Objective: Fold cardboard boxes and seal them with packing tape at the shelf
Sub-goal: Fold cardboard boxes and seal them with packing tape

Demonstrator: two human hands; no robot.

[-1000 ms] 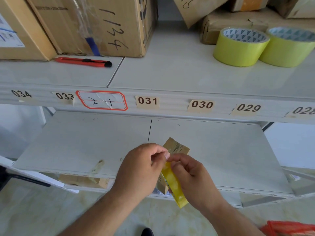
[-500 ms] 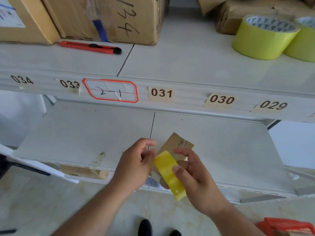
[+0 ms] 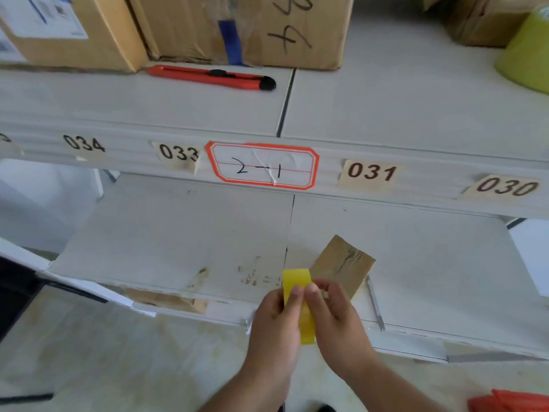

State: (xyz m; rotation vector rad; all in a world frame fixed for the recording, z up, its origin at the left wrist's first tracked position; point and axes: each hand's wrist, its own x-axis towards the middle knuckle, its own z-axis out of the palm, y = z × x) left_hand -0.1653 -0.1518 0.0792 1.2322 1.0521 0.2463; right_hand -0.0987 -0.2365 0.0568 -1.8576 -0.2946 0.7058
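**Yellow tape strip pinched over a small cardboard piece at the lower shelf**

Both hands meet at the front edge of the lower shelf [image 3: 178,233]. The left hand [image 3: 274,319] and the right hand [image 3: 335,316] each pinch a short strip of yellow packing tape [image 3: 300,307] between thumb and fingertips, with the fingers curled round it. Behind the right hand a small flat cardboard piece [image 3: 341,263] sticks up; the right hand seems to hold it together with the tape, though the contact itself is hidden by the fingers.

The two-handed pinch probably keeps the sticky strip taut and off itself, so it can be laid flat on the cardboard. Working just over the shelf's lip gives a surface to press against.

The strip's long axis runs nearly straight away from the person, its far end curling over above the fingertips and its near end hanging free below the hands. The cardboard piece leans away and to the right, its long axis on a diagonal toward the upper shelf.

On the upper shelf [image 3: 386,114] lie a red utility knife [image 3: 211,77], large cardboard boxes [image 3: 237,28] and, at the right edge, a roll of yellow-green tape [image 3: 528,58], all well apart from the hands.
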